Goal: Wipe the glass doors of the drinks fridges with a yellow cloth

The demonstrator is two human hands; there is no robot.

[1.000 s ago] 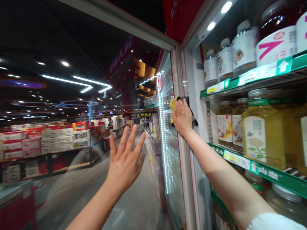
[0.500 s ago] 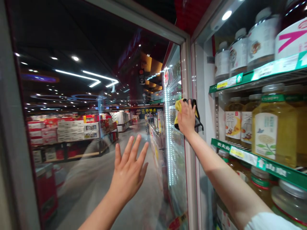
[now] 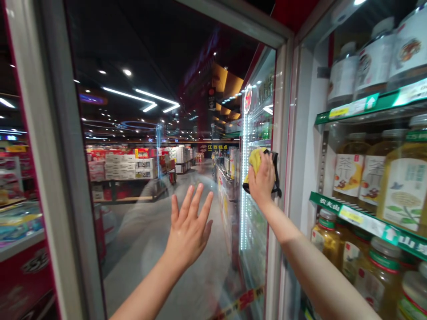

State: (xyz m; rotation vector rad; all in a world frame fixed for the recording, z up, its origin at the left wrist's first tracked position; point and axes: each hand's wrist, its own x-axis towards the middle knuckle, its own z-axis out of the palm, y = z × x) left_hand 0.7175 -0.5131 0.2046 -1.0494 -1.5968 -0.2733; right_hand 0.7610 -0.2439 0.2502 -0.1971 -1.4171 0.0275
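Observation:
A glass door [image 3: 140,249] in a grey metal frame stands open in front of me. My left hand [image 3: 188,229], fingers spread, is held flat at the middle of the pane and holds nothing. Farther right, my right hand [image 3: 262,180] presses a yellow and black cloth [image 3: 255,161] against the glass, close to the hinge-side frame [image 3: 283,111]. Part of the cloth lies hidden under the palm and fingers.
Right of the door, cooler shelves with green price strips [image 3: 353,222] hold several bottles, among them a tea bottle [image 3: 348,175]. Through the glass I see another lit cooler [image 3: 245,178] and stacked boxes [image 3: 120,164]. A red display counter [image 3: 23,271] stands at left.
The view has swung left, bringing the door's outer frame and the red counter into sight. My right hand and the cloth have shifted left off the hinge-side frame. My left hand stays spread.

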